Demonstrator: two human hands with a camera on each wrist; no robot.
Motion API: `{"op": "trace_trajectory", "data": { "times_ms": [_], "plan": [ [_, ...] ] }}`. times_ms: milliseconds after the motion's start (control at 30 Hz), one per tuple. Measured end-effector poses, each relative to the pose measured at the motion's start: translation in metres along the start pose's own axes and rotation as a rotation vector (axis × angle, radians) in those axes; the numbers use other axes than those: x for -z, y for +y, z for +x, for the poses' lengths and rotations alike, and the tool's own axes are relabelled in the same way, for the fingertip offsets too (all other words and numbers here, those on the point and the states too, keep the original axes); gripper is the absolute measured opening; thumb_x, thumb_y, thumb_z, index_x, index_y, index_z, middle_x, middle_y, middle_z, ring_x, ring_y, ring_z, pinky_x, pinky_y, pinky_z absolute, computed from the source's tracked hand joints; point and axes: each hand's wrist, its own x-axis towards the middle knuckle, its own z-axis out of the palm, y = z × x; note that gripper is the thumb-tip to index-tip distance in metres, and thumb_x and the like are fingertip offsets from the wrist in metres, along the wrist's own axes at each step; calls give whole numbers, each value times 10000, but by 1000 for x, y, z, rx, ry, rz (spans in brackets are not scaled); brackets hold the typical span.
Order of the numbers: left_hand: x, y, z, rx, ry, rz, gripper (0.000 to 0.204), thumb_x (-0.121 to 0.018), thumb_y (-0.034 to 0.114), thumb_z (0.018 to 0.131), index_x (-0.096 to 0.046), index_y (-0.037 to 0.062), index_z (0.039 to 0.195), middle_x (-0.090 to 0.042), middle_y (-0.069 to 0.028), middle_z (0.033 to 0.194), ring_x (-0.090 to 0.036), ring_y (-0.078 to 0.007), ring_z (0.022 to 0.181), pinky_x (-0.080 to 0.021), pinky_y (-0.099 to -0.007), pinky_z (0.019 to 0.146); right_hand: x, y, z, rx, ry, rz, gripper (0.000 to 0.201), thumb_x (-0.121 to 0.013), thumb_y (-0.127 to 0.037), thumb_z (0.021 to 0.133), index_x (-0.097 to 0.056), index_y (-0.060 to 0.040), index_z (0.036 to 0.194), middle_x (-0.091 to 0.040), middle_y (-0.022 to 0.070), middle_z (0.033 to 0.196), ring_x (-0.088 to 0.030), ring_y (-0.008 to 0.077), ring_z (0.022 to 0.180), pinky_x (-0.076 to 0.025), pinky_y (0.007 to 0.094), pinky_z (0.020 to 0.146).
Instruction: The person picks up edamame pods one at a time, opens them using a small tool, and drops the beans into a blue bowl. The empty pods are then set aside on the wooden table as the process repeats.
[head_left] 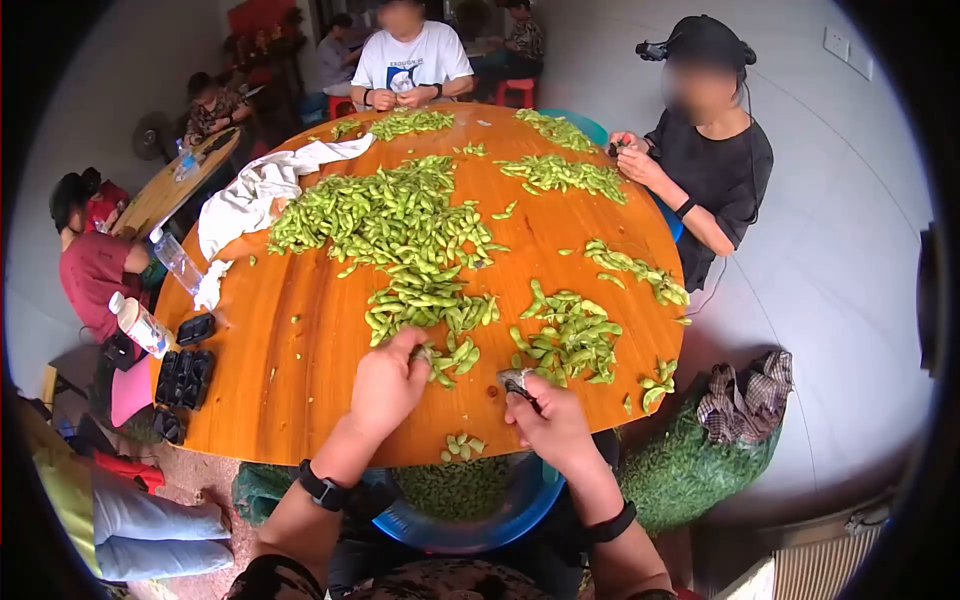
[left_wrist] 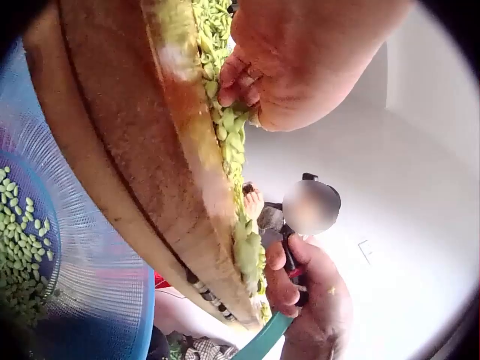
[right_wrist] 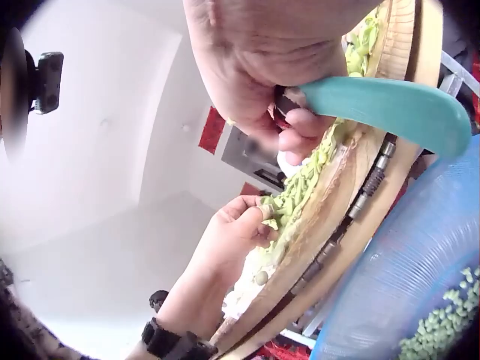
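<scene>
My left hand pinches a green pod between thumb and fingertips, at the near end of the pod pile. To its right, above the table's near edge, my right hand grips a tool with a dark middle and a teal handle; its greyish head points toward the left hand. The two hands are apart. A smaller heap of pods lies just beyond the right hand. Several pale green beans rest at the table edge between the wrists.
A blue basket holding loose beans sits below the table edge. White cloth, a bottle, a carton and black cases line the table's left side. One person sits at the right, another across.
</scene>
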Motion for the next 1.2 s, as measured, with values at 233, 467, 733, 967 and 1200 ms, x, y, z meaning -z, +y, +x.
{"op": "trace_trajectory", "data": {
  "times_ms": [233,467,733,967,1200],
  "plan": [
    [-11,-18,-3,38,-88,-671,160,-569,-5,891,-616,18,1042,-626,-10,841,-566,-88,749,-475,-235,676,-17,-28,14,-146,-85,59,169,-540,-94,921,-586,-6,1058,-591,20,710,-518,67,502,-445,231,463],
    [-16,-10,-10,25,-149,-803,238,-556,-33,886,-622,24,1107,-625,-21,900,-545,-89,755,-462,-236,657,-26,-24,23,-287,-142,231,163,-542,-125,937,-594,-10,1040,-602,21,733,-526,56,491,-397,205,399],
    [-12,-8,-12,-177,-136,-513,403,-542,-95,818,-627,75,1173,-596,-107,859,-551,-211,672,-460,-286,628,-33,-14,21,-306,-115,232,162,-554,-133,936,-604,-23,1042,-601,18,719,-514,47,482,-381,190,398],
    [4,-10,-6,-105,20,-407,297,-577,-49,808,-634,43,1085,-610,-129,882,-624,-260,747,-496,-316,649,16,-23,22,-203,199,244,94,-522,-90,936,-598,-36,947,-589,9,664,-470,47,433,-328,184,374],
    [-8,0,5,-191,-33,4,165,-632,25,788,-662,45,948,-607,-114,872,-624,-303,737,-509,-370,666,56,-7,10,-72,393,-169,96,-506,-66,923,-574,-1,908,-565,17,649,-483,62,481,-389,228,436]
  ]
}}
